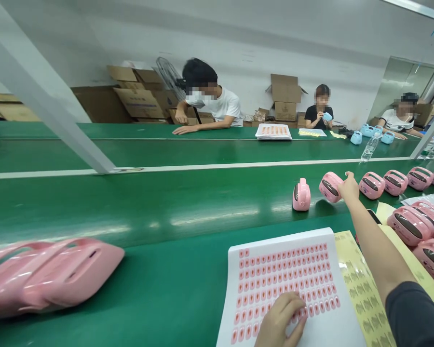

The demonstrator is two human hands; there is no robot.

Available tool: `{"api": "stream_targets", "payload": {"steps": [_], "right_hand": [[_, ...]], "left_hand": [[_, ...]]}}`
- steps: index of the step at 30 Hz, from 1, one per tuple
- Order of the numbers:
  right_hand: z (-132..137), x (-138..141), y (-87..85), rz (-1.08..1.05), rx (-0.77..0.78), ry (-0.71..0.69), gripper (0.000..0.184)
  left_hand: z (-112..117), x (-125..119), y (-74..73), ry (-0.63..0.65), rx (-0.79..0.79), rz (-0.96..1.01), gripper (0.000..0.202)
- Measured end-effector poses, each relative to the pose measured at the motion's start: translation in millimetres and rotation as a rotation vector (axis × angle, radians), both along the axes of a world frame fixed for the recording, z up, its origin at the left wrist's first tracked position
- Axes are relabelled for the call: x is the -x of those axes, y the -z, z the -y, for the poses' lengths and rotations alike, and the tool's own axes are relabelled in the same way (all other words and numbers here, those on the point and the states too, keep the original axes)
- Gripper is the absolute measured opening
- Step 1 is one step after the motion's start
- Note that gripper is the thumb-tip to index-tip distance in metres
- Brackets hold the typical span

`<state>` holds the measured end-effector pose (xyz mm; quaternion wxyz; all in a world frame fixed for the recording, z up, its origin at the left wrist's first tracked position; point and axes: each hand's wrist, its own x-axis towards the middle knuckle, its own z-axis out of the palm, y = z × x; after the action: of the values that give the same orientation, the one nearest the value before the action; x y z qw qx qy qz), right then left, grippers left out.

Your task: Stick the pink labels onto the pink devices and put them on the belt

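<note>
My right hand point(349, 188) reaches far forward, its fingers closed on the side of a pink plastic device point(330, 187) with a carry handle and a dark oval front. The device is tilted over the green belt. My left hand point(284, 318) rests on a white sheet of small pink oval stickers point(282, 262); its thumb and bent forefinger come close together over the lower rows. Whether a sticker is between the fingertips is hidden. Just left of the held device, another pink device point(301, 195) stands side-on.
More pink devices point(372, 185) line the belt at right, with a pile point(412, 225) nearer. Yellow label sheets point(363, 284) lie under my right arm. Large pink devices point(58, 274) lie at left. A slanted post point(54, 91), a bottle point(371, 147) and co-workers point(217, 103) are beyond.
</note>
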<state>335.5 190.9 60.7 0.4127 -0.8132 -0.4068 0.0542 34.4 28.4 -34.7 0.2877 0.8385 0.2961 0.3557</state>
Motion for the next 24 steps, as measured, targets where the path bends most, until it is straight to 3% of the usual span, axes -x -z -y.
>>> {"api": "stream_targets", "payload": {"steps": [3,6,9,13,17,21,24], "right_hand": [[-21,-4,11.2,-0.031,0.057,0.012,0.057],[-30,2,11.8,-0.025,0.029,-0.007,0.059],[-33,31,12.1,0.008,-0.068,-0.122,0.062],[-36,83,25.6,-0.072,-0.123,-0.359,0.065],[-35,90,30.7,-0.287,-0.148,-0.331,0.061],[-9,73,22.4,-0.536,-0.215,-0.293,0.060],[39,92,28.4,-0.723,-0.226,-0.340,0.053]], "left_hand": [[-1,3,1.8,0.029,0.018,0.008,0.016],[-2,3,4.3,0.042,0.034,0.033,0.016],[-2,2,4.0,0.042,0.053,0.065,0.015],[-2,2,-0.2,0.033,0.171,0.064,0.012],[-3,6,-2.3,-0.014,0.398,0.117,0.014],[-5,7,-7.5,-0.120,0.706,0.368,0.028],[-1,6,-15.7,-0.173,0.892,0.749,0.049]]}}
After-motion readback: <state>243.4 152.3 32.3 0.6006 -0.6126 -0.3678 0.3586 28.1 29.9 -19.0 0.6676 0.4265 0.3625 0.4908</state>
